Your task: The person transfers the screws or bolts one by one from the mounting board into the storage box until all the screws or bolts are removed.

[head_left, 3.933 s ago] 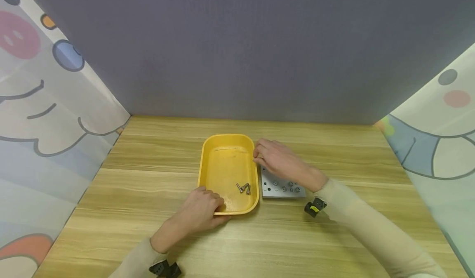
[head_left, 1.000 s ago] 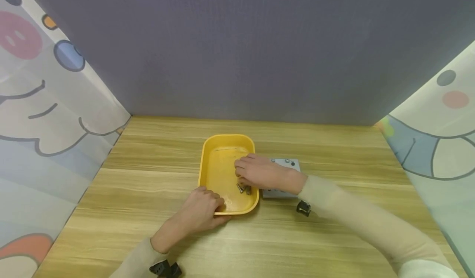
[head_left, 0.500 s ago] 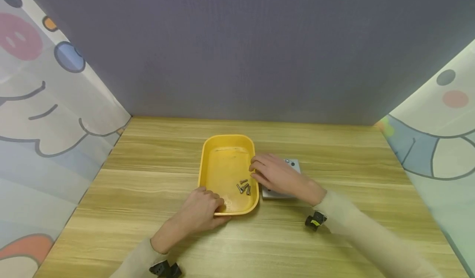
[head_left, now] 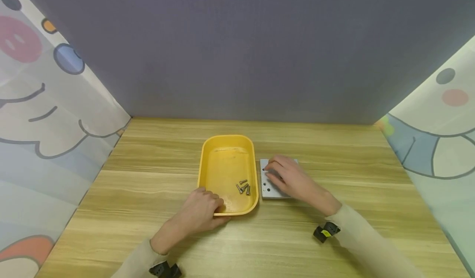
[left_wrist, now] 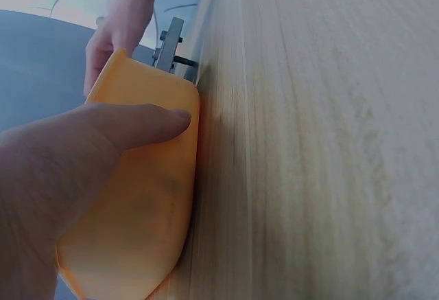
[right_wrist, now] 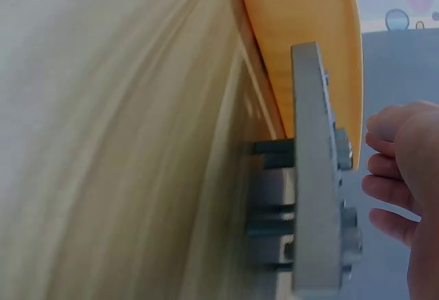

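Observation:
My left hand (head_left: 200,208) grips the near-left corner of a yellow plastic tray (head_left: 224,166), its thumb (left_wrist: 154,125) along the outer wall in the left wrist view. Several small metal screws (head_left: 243,187) lie at the tray's right side. Just right of it sits a grey metal plate (head_left: 272,193) with holes. Over that plate hovers my right hand (head_left: 291,177), fingers loosely bent and nothing visible between them. The right wrist view shows screw heads (right_wrist: 350,235) on the plate's top and shanks (right_wrist: 271,228) projecting underneath. My right hand hides much of the plate from above.
A wood-grain table (head_left: 156,154) carries everything. A dark grey panel (head_left: 237,55) rises behind it, with cartoon-printed curtains (head_left: 67,104) on both sides. Each wrist wears a black camera strap (head_left: 326,231).
My right hand has gone from inside the tray rightward to above the plate. One more screw lies in the tray than 3.9 seconds ago. My left hand keeps its grip.

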`<state>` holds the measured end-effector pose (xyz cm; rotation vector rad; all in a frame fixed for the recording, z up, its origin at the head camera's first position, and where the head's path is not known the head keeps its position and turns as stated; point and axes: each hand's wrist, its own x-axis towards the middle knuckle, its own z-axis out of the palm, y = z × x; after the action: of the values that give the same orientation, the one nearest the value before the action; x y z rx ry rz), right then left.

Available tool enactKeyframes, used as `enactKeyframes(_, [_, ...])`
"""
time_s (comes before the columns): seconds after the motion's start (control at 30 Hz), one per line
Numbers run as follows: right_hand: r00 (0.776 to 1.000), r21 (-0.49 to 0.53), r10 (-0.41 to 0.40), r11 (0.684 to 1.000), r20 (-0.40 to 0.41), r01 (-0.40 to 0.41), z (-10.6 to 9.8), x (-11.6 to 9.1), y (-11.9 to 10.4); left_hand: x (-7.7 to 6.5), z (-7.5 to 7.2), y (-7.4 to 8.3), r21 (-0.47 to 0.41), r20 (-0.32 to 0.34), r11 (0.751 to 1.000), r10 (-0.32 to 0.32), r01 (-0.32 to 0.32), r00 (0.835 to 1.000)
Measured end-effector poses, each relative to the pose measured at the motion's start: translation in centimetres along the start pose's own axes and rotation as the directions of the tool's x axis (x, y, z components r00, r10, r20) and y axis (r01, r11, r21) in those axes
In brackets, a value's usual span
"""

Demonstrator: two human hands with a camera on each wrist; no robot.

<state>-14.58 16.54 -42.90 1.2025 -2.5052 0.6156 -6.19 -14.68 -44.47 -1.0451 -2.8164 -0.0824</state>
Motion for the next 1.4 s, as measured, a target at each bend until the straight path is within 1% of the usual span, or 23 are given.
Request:
enactKeyframes(0.17, [0.999, 0.003, 0.019, 1.000, -0.036, -0.019, 0.0, -0.9, 0.5, -0.1, 0.1, -0.1, 0.010, -0.008, 1.000, 0.001, -0.001, 1.000])
enactKeyframes(0.37, [0.997, -0.002, 0.040, 0.999, -0.067, -0.040, 0.1, -1.9, 1.0, 0.0, 0.1, -0.1, -0.008, -0.002, 1.000, -0.002, 0.002, 1.000])
enactKeyframes(0.6, [0.991, 0.014, 0.087, 0.996, -0.103, -0.086, 0.2, -3.3, 1.8, 0.0, 0.1, 0.0, -0.021, 0.000, 1.000, 0.006, -0.006, 1.000])
enactKeyframes(0.7, [0.988, 0.016, 0.112, 0.994, -0.110, -0.111, 0.2, -3.8, 2.2, 0.0, 0.1, 0.0, -0.022, -0.015, 1.000, 0.012, -0.012, 1.000])
enactKeyframes(0.87, [0.985, 0.010, 0.129, 0.992, -0.116, -0.129, 0.1, -4.4, 2.8, 0.0, 0.1, -0.1, -0.012, -0.027, 1.000, 0.012, -0.012, 1.000])
enactKeyframes(1.1, [0.978, 0.022, 0.152, 0.988, -0.145, -0.150, 0.2, -5.2, 3.4, 0.1, 0.0, -0.1, 0.002, -0.005, 1.000, 0.005, -0.005, 1.000])
enactKeyframes(1.23, [0.976, 0.022, 0.171, 0.985, -0.134, -0.169, 0.0, -5.5, 3.6, 0.1, 0.0, -0.1, 0.001, 0.006, 1.000, 0.002, -0.002, 1.000])
enactKeyframes(1.4, [0.976, 0.028, 0.167, 0.986, -0.140, -0.165, -0.2, -5.7, 3.8, 0.0, 0.1, -0.1, -0.001, 0.003, 1.000, 0.004, -0.004, 1.000])
